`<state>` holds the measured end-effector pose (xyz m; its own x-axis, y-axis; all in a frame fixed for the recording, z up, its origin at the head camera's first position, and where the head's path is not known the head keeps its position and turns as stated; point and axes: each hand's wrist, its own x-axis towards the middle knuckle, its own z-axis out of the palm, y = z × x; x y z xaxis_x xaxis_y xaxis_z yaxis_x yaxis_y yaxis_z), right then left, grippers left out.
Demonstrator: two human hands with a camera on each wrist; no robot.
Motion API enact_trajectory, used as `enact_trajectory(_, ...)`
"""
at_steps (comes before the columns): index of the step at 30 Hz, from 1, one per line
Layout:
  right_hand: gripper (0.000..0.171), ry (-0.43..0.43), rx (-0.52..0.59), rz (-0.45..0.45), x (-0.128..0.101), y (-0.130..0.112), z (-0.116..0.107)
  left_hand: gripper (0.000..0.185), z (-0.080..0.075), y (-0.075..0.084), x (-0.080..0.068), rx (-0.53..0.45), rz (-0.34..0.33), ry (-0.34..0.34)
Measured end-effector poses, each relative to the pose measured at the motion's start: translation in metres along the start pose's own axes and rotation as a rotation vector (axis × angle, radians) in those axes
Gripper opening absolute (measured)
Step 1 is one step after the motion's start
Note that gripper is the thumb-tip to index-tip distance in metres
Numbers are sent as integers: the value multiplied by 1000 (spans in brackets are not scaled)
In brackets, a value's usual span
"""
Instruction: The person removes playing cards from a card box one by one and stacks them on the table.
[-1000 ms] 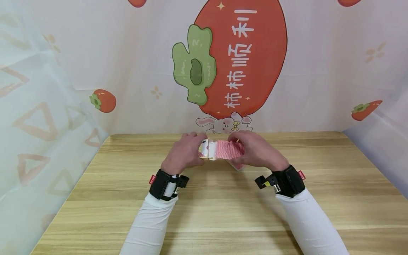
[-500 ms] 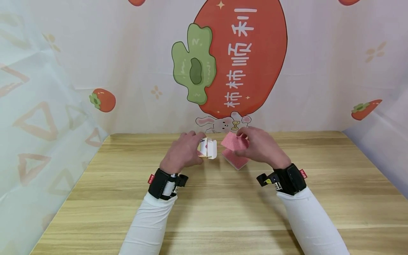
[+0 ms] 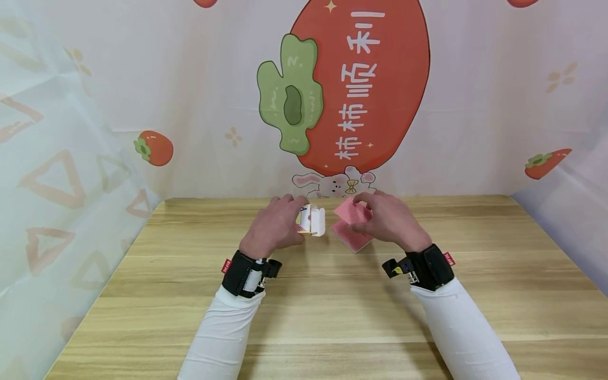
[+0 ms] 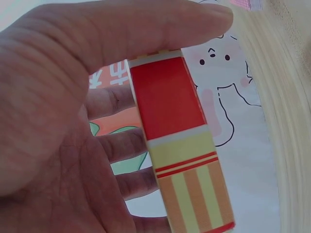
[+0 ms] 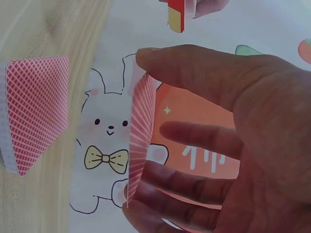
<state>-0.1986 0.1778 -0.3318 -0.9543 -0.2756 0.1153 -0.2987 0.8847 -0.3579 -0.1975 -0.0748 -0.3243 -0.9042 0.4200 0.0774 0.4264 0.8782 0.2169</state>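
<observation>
While a red-patterned card (image 3: 350, 210) is pinched between thumb and fingers of the right hand (image 3: 391, 220), near the frame's centre, a card stack (image 3: 352, 237) lies just below on the tabletop (image 3: 304, 322). Left of them, the left hand (image 3: 274, 224) grips a card box (image 4: 167, 97), white flap (image 3: 319, 221) pointing right. A printed backdrop (image 3: 199, 84) fills the upper frame.

The box (image 4: 176, 141) pairs a red panel with pale yellow and orange stripes; red-and-white crosshatching covers the cards (image 5: 38, 99); the counter (image 3: 323, 311) shows tan wood grain.
</observation>
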Motion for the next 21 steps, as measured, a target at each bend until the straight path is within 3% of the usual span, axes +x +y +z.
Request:
enact_trajectory(8, 62, -62, -10, 9, 2, -2, 5, 75, -1, 1, 0, -2, 1, -1)
enact_trajectory(21, 66, -103, -59, 111, 2, -8, 13, 74, -2, 3, -1, -3, 1, -2)
